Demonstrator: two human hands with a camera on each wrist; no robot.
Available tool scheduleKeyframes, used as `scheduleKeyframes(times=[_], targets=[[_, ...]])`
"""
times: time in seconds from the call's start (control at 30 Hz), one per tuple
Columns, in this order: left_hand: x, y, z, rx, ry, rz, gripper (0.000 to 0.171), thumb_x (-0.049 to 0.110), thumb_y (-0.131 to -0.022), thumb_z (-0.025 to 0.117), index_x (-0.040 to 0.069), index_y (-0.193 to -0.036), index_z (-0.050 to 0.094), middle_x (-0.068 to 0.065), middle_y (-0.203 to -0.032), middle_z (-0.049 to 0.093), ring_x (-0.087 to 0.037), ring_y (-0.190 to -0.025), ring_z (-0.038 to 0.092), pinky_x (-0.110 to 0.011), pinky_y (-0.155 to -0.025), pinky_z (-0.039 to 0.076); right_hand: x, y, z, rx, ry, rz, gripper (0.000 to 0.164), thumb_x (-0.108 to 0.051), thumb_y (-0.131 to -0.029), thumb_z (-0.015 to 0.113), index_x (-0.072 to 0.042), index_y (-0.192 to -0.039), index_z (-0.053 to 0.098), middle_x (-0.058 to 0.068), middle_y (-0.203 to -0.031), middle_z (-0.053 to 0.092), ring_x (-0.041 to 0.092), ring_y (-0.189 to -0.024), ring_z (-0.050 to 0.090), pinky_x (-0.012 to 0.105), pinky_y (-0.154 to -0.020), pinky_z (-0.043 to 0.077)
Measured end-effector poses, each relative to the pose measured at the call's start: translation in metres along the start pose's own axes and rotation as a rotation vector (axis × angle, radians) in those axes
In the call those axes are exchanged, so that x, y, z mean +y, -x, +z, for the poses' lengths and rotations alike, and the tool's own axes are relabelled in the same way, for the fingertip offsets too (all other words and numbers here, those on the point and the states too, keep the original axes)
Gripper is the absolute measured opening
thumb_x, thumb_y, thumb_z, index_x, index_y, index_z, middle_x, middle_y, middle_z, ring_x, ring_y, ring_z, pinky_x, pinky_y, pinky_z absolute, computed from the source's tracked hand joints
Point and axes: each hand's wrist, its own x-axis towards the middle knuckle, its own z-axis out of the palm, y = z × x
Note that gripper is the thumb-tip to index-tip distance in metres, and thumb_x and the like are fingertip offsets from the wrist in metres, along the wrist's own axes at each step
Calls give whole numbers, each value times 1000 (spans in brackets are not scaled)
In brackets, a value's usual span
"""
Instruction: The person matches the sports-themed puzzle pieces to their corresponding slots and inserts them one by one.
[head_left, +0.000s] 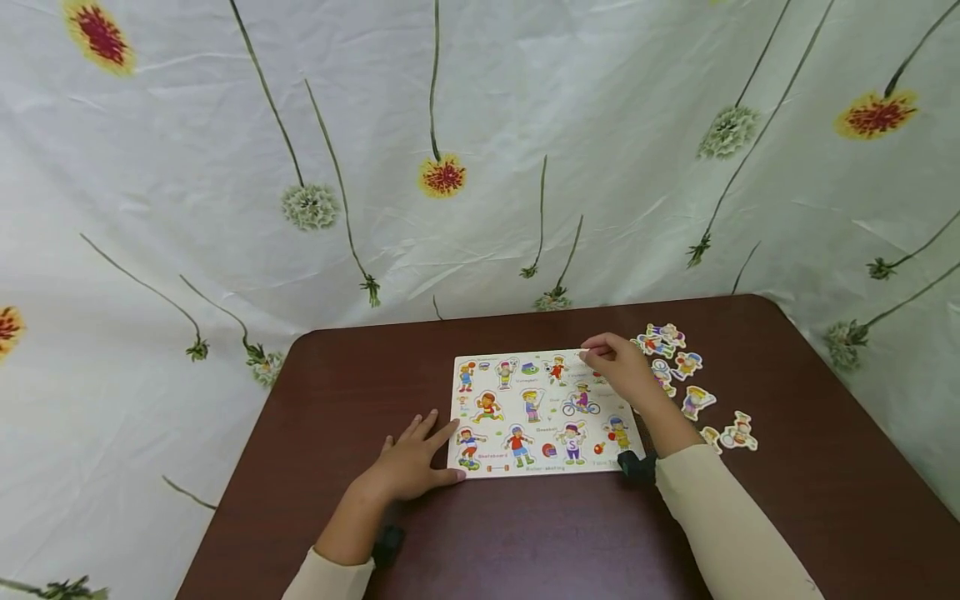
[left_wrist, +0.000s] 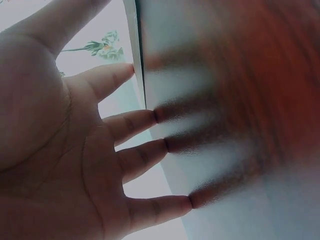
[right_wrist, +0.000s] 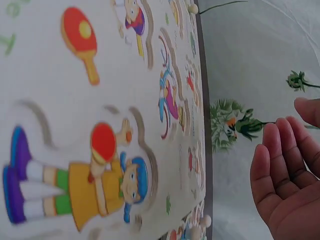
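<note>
A white puzzle board [head_left: 495, 437] with printed sports figures lies flat on the dark table. My left hand [head_left: 408, 462] is spread beside its left edge, with the thumb at the lower left corner. In the left wrist view, the straight fingertips [left_wrist: 175, 203] touch the glossy tabletop. Over the board's upper right corner is my right hand [head_left: 618, 362]. The right wrist view shows its fingers [right_wrist: 281, 155] loosely bent, the thumb apart, and nothing visible between them. A girl with a table tennis bat [right_wrist: 100, 185] appears large on the board there.
Several loose cut-out figure pieces lie right of the board, among them a batter-like figure [head_left: 697, 402] and another piece [head_left: 739, 432]. Some overlap in a cluster near the far edge. A flower-patterned cloth [head_left: 495, 100] hangs behind the brown table [head_left: 360, 375].
</note>
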Motion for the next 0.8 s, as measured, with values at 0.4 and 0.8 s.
scheduleKeyframes(times=[0.4, 0.8], targets=[[-1, 1, 1, -3, 12, -14, 85, 54, -87, 74, 27, -158, 36, -14, -170, 19, -40, -157, 15, -78, -114, 12, 17, 9, -40, 26, 46, 28, 32, -25, -104, 57, -2, -126, 63, 17, -117, 65, 30, -104, 63, 30, -82, 52], [-1, -2, 3, 25, 28, -6, 85, 52, -86, 76, 26, -157, 39, -16, -169, 21, -41, -157, 15, -80, -113, 11, 28, 6, -45, -96, 308, 20, 25, -15, -101, 59, 0, -121, 65, 17, -109, 67, 27, -95, 63, 34, -77, 50]])
